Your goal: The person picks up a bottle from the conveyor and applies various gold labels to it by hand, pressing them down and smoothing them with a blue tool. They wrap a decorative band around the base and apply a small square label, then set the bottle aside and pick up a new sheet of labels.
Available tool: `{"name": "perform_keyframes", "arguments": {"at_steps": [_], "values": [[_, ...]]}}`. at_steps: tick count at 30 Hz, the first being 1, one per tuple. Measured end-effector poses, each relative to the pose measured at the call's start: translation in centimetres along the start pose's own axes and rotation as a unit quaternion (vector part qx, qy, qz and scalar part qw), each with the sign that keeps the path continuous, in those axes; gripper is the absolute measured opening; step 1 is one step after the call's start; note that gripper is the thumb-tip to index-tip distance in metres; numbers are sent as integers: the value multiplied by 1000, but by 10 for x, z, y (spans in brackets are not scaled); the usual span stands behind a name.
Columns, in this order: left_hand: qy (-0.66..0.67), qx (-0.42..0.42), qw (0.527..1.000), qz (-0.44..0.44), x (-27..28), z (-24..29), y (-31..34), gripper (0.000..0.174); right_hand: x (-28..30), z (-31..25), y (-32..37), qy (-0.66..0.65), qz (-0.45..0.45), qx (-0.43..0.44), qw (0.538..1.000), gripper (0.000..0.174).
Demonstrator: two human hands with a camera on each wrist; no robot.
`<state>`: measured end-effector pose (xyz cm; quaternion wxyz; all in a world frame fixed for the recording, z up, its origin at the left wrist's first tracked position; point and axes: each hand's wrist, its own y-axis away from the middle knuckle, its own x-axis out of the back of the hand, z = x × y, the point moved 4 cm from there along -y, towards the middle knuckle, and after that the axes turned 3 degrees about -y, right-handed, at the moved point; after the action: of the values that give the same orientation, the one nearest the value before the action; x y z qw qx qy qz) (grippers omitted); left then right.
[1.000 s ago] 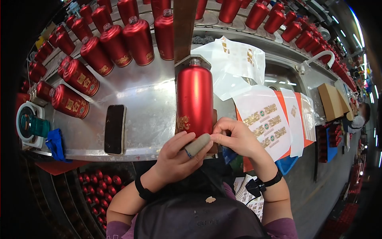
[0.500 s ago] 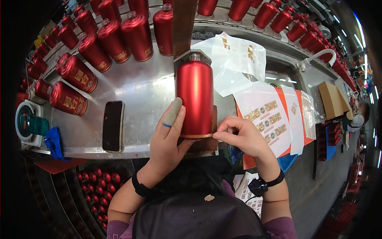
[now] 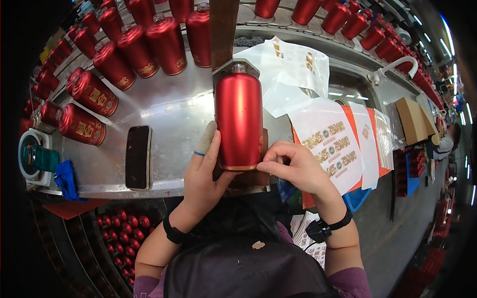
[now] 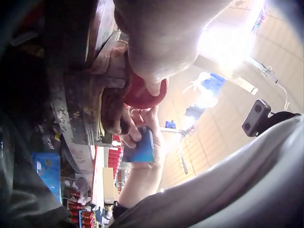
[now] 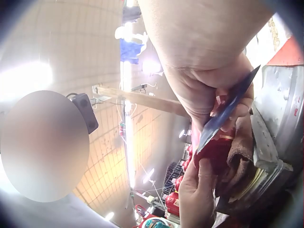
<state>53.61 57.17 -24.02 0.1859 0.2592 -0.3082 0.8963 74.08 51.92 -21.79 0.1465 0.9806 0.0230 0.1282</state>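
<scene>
A glossy red bottle [image 3: 239,119] lies with its clear neck pointing away, its gold-rimmed base toward the body. My left hand [image 3: 202,169] holds it, fingers along the left side and thumb at the base. A grey sleeve [image 3: 205,137] covers one finger. My right hand [image 3: 293,166] has its fingertips at the base's right edge. In its curled fingers it grips a flat blue scraper [image 4: 139,146], which also shows edge-on as a thin blade [image 5: 225,114] in the right wrist view. A bit of gold print shows at the bottle's right edge.
A black phone [image 3: 138,157] lies on the metal bench [image 3: 171,129] at left. Several red bottles [image 3: 166,45] stand behind it. Right of the work are gold-printed decal sheets [image 3: 332,144], a white tap [image 3: 392,69] and a cardboard box [image 3: 412,121]. A brown post [image 3: 222,32] rises beyond the neck.
The bottle has turned, so the gold emblem at its lower left has gone from there. My left hand moved from across the base to the left side. The right hand stays near the base.
</scene>
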Motion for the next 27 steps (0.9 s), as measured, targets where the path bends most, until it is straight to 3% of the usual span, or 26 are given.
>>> {"name": "perform_keyframes", "arguments": {"at_steps": [3,6,8,9,10,12,13,14,20,22,27], "values": [[6,12,1000,-5,-1,-3,3,80,2,7,-1,8,7,-9,1000,24],[24,43,998,-27,-4,-12,10,76,5,10,-1,27,20,-10,999,23],[35,67,996,-50,-7,-20,15,75,10,7,2,-14,45,-73,996,12],[24,49,997,-61,-10,-24,14,75,13,7,2,26,43,-79,996,23],[14,31,997,-72,-12,-25,14,75,11,11,2,22,43,-79,996,23],[7,37,995,-95,-9,-21,11,77,5,15,2,-98,21,-32,994,39],[2,41,992,-115,-9,-19,10,78,3,15,2,-88,1,-32,996,51],[1,39,992,-118,-7,-17,9,78,3,12,1,-91,3,-32,995,51],[194,124,969,-87,-13,-16,9,84,-1,7,1,-70,9,-32,997,53],[266,197,941,-66,-19,-12,10,85,-2,6,1,-57,24,-4,998,55],[272,207,938,-50,-23,-7,8,87,-2,4,1,-59,26,-1,998,55]]}}
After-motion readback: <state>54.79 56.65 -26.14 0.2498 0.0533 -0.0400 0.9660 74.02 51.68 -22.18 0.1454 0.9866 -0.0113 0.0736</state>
